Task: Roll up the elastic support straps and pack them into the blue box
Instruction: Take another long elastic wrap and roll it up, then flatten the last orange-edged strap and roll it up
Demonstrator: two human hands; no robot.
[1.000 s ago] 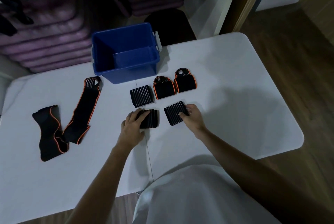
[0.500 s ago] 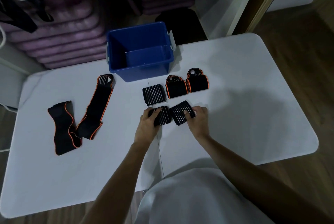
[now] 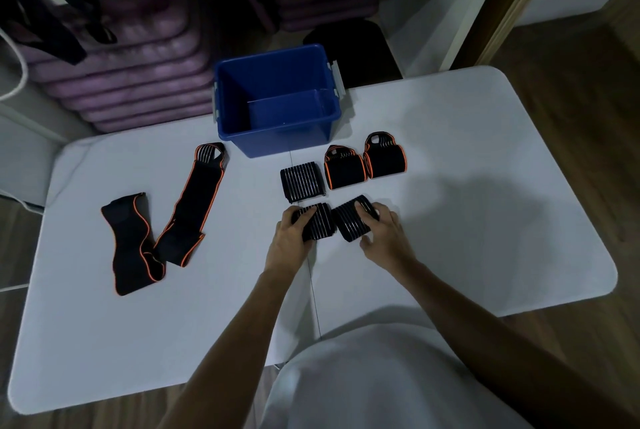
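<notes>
The blue box (image 3: 277, 137) stands open and holds nothing at the table's far edge. In front of it lie three rolled straps: a ribbed black one (image 3: 303, 180) and two orange-trimmed ones (image 3: 344, 168) (image 3: 384, 156). My left hand (image 3: 289, 241) grips a ribbed black roll (image 3: 320, 222). My right hand (image 3: 384, 238) grips a second ribbed roll (image 3: 348, 220), tilted and touching the first. Two unrolled orange-edged straps, one long (image 3: 194, 206) and one crumpled (image 3: 130, 245), lie flat to the left.
The white table (image 3: 485, 186) has rounded corners and a seam down its middle. Purple mats (image 3: 131, 82) are stacked under a shelf behind the box. A dark stool (image 3: 349, 44) stands beyond the far edge. Wooden floor is on the right.
Both hands have closed around their rolls and brought them together until they touch. The right roll has tilted.
</notes>
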